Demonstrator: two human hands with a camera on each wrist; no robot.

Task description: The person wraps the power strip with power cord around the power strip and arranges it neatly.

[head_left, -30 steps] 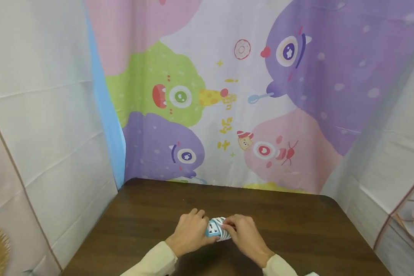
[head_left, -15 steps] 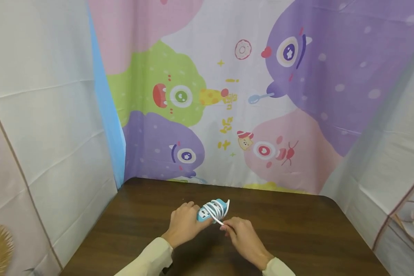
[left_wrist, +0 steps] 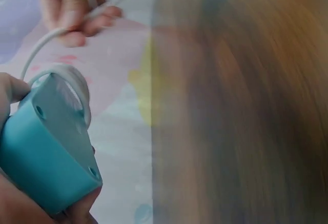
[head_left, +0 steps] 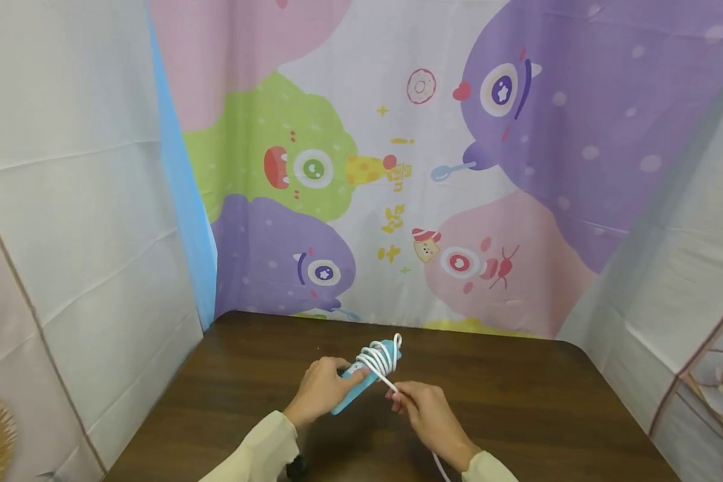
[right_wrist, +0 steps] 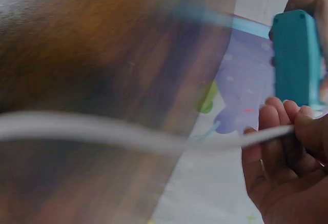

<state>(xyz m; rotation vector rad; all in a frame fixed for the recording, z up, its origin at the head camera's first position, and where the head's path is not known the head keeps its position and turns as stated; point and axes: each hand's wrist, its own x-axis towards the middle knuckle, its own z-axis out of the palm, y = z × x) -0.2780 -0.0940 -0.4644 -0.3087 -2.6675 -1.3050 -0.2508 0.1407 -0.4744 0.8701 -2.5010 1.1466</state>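
Observation:
My left hand (head_left: 320,389) grips a light blue power strip (head_left: 346,401), held slanted above the table, its far end pointing up and right. Several turns of white cord (head_left: 375,357) wrap the strip's far half, with a loop sticking out past its end. Just right of the strip, my right hand (head_left: 432,416) pinches the cord, which runs taut from the coils to the fingers. In the left wrist view the strip's end (left_wrist: 43,155) looks plain blue with small holes. A loose length of cord (right_wrist: 97,133) trails from my right hand in the right wrist view.
A dark brown wooden table (head_left: 518,388) lies under both hands. Behind it hangs a curtain (head_left: 391,288) printed with cartoon monsters, and pale fabric walls (head_left: 108,254) stand at both sides. Something dark (head_left: 297,466) shows below the left sleeve.
The strip has moved away from me and turned, showing more of its side. My right hand has left the coils and drawn the cord out to the right; its trailing length now shows below.

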